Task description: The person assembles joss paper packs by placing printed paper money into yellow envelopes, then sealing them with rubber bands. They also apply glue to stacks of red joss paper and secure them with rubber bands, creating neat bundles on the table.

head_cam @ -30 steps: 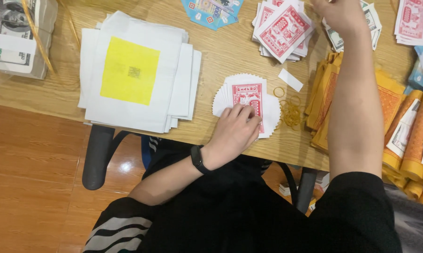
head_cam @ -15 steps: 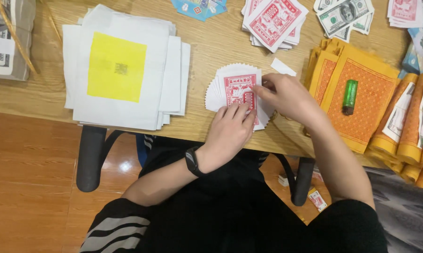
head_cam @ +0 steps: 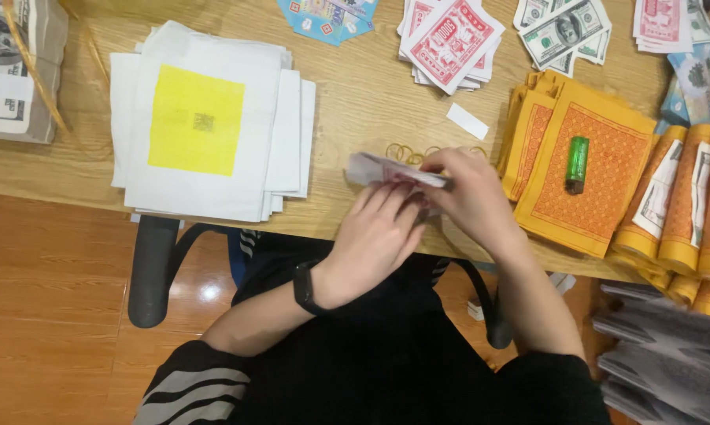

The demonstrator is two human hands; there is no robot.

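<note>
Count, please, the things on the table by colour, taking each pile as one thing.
White paper pile with yellow square: 1
Red printed note piles: 2
Green banknote pile: 1
Orange sheet pile: 1
Green lighter: 1
Small white slip: 1
Folded stack held by left hand and right hand: 1
Total: 8

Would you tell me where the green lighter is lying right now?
In the head view the green lighter lies on the orange patterned paper stack at the right of the wooden table, just right of the person's right hand.
</note>
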